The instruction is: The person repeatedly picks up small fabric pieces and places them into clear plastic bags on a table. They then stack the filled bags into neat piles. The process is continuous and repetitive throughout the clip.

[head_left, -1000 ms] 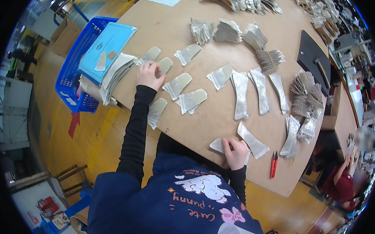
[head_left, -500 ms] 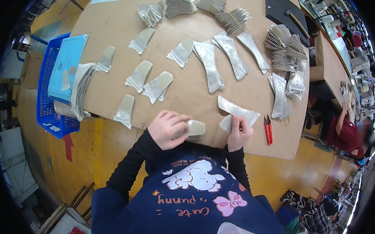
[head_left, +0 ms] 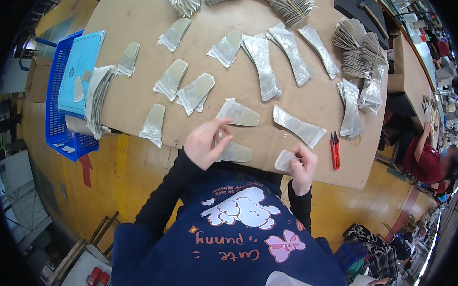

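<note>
My left hand (head_left: pixel 207 141), thumb and fingers apart, hovers at the table's near edge. Just right of it lies a grey tapered piece (head_left: pixel 238 152), its left end partly behind the hand. Above the fingers, a second tapered piece (head_left: pixel 244 114) with a clear, film-like wide end rests on the table. My right hand (head_left: pixel 303 166) pinches a small pale piece with a rounded end (head_left: pixel 284 161), held near the table edge. Beyond that hand is a long curved silvery piece (head_left: pixel 300 127). Red thread snips (head_left: pixel 335 151) lie to its right.
Several tapered pieces (head_left: pixel 171 79) and long silvery pieces (head_left: pixel 263 70) are spread over the brown tabletop (head_left: pixel 208 133). Bundled stacks (head_left: pixel 293 10) stand at the far side and right. A blue basket (head_left: pixel 52 107) sits left; a hammer (head_left: pixel 372 18) lies on a black board (head_left: pixel 346 0).
A tapered piece has been laid down above my left hand, whose fingers have come away and opened. My right hand still holds the small pale piece. The whole view has shifted slightly.
</note>
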The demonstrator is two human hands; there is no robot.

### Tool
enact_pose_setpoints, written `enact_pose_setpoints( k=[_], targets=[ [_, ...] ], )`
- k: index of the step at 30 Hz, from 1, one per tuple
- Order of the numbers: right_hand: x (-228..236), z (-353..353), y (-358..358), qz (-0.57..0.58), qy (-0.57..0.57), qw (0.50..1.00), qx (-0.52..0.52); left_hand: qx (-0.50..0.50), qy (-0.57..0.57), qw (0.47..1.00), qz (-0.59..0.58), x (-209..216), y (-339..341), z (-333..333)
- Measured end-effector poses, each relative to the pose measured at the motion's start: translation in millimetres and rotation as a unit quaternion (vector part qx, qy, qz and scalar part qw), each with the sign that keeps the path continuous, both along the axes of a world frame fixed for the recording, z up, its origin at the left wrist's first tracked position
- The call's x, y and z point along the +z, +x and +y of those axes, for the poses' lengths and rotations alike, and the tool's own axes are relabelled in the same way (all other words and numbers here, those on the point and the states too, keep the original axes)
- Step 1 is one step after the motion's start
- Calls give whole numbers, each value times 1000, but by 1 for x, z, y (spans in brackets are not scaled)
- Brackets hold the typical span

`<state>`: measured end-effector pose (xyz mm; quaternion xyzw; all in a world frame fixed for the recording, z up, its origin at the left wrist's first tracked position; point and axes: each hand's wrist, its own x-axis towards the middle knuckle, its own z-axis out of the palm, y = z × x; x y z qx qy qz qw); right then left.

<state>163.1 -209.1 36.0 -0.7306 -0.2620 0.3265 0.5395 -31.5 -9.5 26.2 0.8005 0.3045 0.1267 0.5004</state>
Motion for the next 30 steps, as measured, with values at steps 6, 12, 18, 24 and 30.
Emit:
enact_pose_setpoints(
  k=[6,12,18,24,30],
  targets=[
    [-7,20,-10,44,-60,997,-2,14,-6,1000,17,-3,-11,-34],
    [-2,32,-7,83,-43,995,20,-45,171,984,17,-22,1,-37],
    [17,25,-15,-55,-203,912,352,-63,184,981,5,-28,2,-40],
    [22,22,-47,-228,-294,842,390,-38,231,972,37,-30,7,-52],
    [23,26,-45,-217,-301,845,384,38,63,997,16,-28,3,-42]
  ],
)
